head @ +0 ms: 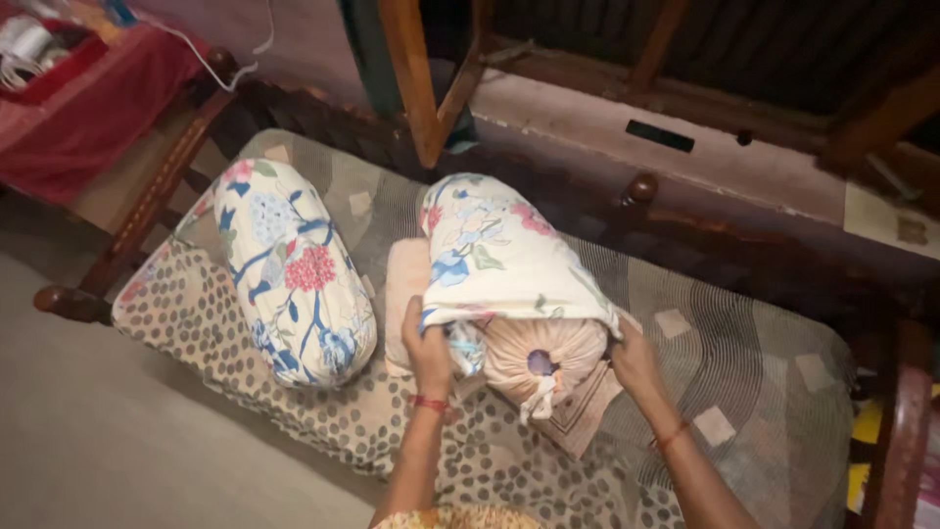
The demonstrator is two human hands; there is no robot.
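Dotted grey-and-cream fabric covers the mattress (pixel 294 411) of a dark wooden daybed (pixel 147 196), which fills most of the view and runs from lower left to upper right. On it lie two bolsters side by side, apart from each other, their long axes both pointing away from the person toward the carved backrest.

The nearer-centre bolster (pixel 548 358) is the one being handled. Its floral cover (pixel 499 255), cream with blue leaves and pink blooms, sheathes the far part and stops short of the near end, where the plain peach inner cushion shows, gathered to a knot with a small tie hanging down. It rests partly on a flat peach pillow (pixel 403 284) and a folded patterned cloth (pixel 578 416).

The bolster lies straight ahead of both hands, its open end facing the person, so the cover's hem sits between the two grips. The left hand (pixel 428 348) is closed on the hem at the left side, fingers curled over the bunched floral cloth; a red thread circles that wrist. The right hand (pixel 636 364) is pressed to the right side of the exposed end at the hem; whether its fingers pinch the cloth or merely rest against it I cannot tell. Both hands are about equally near.

The second bolster (pixel 294 269), to the left, is fully covered in matching floral fabric and untouched.

A red cloth-draped stand (pixel 88 108) sits at upper left, with a white cable trailing from it.
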